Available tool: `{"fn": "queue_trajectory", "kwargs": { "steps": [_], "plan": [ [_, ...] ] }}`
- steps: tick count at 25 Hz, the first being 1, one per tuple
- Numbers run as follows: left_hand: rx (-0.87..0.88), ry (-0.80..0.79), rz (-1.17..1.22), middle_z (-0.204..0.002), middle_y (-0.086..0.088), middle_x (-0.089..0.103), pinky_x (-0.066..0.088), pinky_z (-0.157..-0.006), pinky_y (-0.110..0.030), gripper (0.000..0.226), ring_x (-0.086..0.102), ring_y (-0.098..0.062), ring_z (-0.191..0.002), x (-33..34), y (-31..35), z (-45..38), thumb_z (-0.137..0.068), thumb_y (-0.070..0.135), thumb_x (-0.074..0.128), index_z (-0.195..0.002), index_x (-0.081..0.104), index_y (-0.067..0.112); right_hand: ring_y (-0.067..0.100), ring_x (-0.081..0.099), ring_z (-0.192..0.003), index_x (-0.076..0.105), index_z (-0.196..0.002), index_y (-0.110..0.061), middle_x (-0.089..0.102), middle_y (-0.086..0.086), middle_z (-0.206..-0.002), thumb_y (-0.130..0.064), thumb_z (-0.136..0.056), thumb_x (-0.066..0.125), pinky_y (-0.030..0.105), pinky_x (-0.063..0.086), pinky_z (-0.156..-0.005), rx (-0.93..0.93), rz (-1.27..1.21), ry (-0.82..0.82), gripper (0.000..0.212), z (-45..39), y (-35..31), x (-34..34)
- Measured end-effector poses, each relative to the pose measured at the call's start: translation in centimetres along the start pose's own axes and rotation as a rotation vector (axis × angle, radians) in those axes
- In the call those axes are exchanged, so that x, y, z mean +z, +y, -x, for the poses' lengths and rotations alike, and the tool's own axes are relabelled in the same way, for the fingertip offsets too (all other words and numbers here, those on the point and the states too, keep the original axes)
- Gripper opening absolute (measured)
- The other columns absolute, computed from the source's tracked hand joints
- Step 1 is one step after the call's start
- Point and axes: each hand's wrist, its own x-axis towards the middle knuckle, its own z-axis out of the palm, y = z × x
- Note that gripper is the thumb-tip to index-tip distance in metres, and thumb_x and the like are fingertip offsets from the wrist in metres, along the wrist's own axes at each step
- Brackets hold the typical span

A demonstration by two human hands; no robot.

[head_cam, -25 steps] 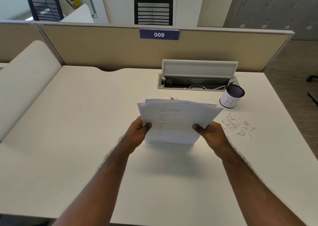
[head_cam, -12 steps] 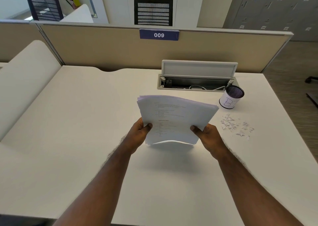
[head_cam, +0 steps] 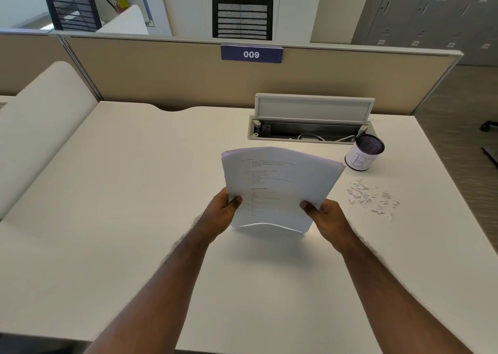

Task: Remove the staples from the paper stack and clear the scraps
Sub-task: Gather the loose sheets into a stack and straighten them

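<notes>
From the head camera, looking forward and down, two bare forearms reach out over a white desk [head_cam: 113,219]. The left hand [head_cam: 222,213] and the right hand [head_cam: 326,220] together hold a paper stack [head_cam: 277,189] above the middle of the desk, raised off the surface with its shadow falling on the desk below and nearer the viewer. Each hand grips a lower side edge of the stack, thumb pressed on the printed front sheet and fingers curled behind it. The stack is tilted with its top leaning away, its sheets slightly fanned at the top left corner, and its lower edge bowed. Small lines of printed text cover the front sheet, too small to read. To the right of the stack, well apart from it, a scatter of small white paper scraps [head_cam: 370,197] lies on the desk. Just beyond the scraps, toward the far right, stands a white cylindrical cup [head_cam: 363,155] with a dark mesh inside. Behind the cup, set into the far side of the desk, a cable tray [head_cam: 307,132] lies open with its grey lid raised and wires inside. A beige partition [head_cam: 161,76] runs along the far edge, carrying a blue label [head_cam: 251,54] marked 009. Beyond the partition a black mesh chair back [head_cam: 242,16] shows.
</notes>
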Motion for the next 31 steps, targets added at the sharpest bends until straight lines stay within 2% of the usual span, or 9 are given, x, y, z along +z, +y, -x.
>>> {"fn": "queue_trajectory", "kwargs": {
  "steps": [6,11,13,17,19,21,25,29,31],
  "plan": [
    [-0.031,-0.014,-0.056,-0.130,0.000,0.064,0.044,-0.106,-0.037,0.033,0.057,-0.020,-0.123,0.0,-0.8,-0.2,-0.103,0.011,0.039,-0.130,0.056,0.019,0.010,0.065,-0.084,0.067,-0.085,-0.029,0.070,-0.008,-0.091,-0.020,-0.093,0.061,0.028,0.050,-0.080,-0.001,0.012,0.009,0.013,0.3,0.2,0.5],
    [-0.017,0.073,-0.135,-0.122,-0.001,0.068,0.049,-0.101,-0.041,0.031,0.062,-0.020,-0.115,0.2,-0.8,-0.7,-0.101,0.013,0.041,-0.124,0.061,0.015,-0.003,0.064,-0.077,0.065,-0.091,-0.026,0.070,-0.007,-0.091,-0.019,-0.095,0.058,0.011,0.049,-0.070,-0.050,0.035,0.037,0.011,0.1,-0.5,0.2],
    [-0.022,0.107,-0.103,-0.115,-0.002,0.071,0.052,-0.095,-0.041,0.027,0.065,-0.022,-0.108,0.2,-0.6,-0.7,-0.100,0.013,0.043,-0.116,0.064,0.014,-0.001,0.066,-0.082,0.066,-0.099,-0.026,0.072,-0.006,-0.095,-0.018,-0.097,0.054,0.018,0.051,-0.078,-0.055,-0.010,0.046,0.014,0.1,-0.1,-0.3],
    [-0.088,0.196,0.304,-0.109,-0.002,0.072,0.054,-0.079,-0.033,0.025,0.066,-0.021,-0.101,0.0,-0.4,0.1,-0.101,0.008,0.044,-0.112,0.064,0.017,0.021,0.068,-0.090,0.069,-0.102,-0.020,0.075,0.001,-0.099,-0.039,-0.082,0.072,0.044,0.051,-0.092,0.127,-0.202,-0.051,0.027,0.8,1.2,-2.3],
    [-0.147,0.266,0.552,-0.112,-0.001,0.069,0.056,-0.076,-0.032,0.029,0.065,-0.018,-0.101,0.5,-0.5,0.3,-0.102,0.006,0.041,-0.125,0.056,0.013,0.023,0.071,-0.093,0.067,-0.101,-0.018,0.074,0.000,-0.099,-0.055,-0.055,0.086,0.043,0.051,-0.090,0.221,-0.395,-0.124,0.062,1.2,1.7,-2.7],
    [-0.209,0.305,0.773,-0.110,0.000,0.068,0.059,-0.068,-0.030,0.031,0.065,-0.016,-0.098,1.8,-0.7,0.4,-0.102,0.004,0.039,-0.129,0.051,0.013,0.023,0.072,-0.096,0.064,-0.112,-0.021,0.074,-0.001,-0.107,-0.055,-0.048,0.088,0.039,0.053,-0.085,0.223,-0.484,-0.150,0.076,1.4,1.6,-2.1],
    [-0.290,0.299,0.960,-0.115,-0.006,0.067,0.061,-0.076,-0.037,0.034,0.065,-0.021,-0.103,4.3,-0.9,0.8,-0.102,0.002,0.039,-0.133,0.048,0.013,0.018,0.071,-0.076,0.065,-0.114,-0.022,0.075,0.000,-0.096,-0.029,-0.085,0.066,0.032,0.060,-0.070,0.211,-0.582,-0.009,0.030,1.3,1.0,0.2],
    [-0.309,0.338,0.939,-0.115,-0.005,0.065,0.053,-0.088,-0.043,0.035,0.064,-0.022,-0.105,4.6,-1.2,0.6,-0.102,0.001,0.038,-0.133,0.047,0.014,0.022,0.072,-0.087,0.064,-0.116,-0.024,0.075,0.000,-0.106,-0.040,-0.092,0.053,0.039,0.058,-0.081,0.218,-0.582,-0.021,0.031,1.2,0.0,0.2],
    [-0.309,0.331,0.920,-0.119,-0.006,0.065,0.051,-0.093,-0.045,0.034,0.063,-0.022,-0.106,4.8,-1.3,0.5,-0.102,0.002,0.038,-0.132,0.048,0.016,0.023,0.072,-0.088,0.065,-0.115,-0.021,0.075,0.002,-0.105,-0.028,-0.095,0.057,0.038,0.058,-0.077,0.196,-0.439,-0.026,0.023,1.1,-0.1,0.7]
  ]
}}
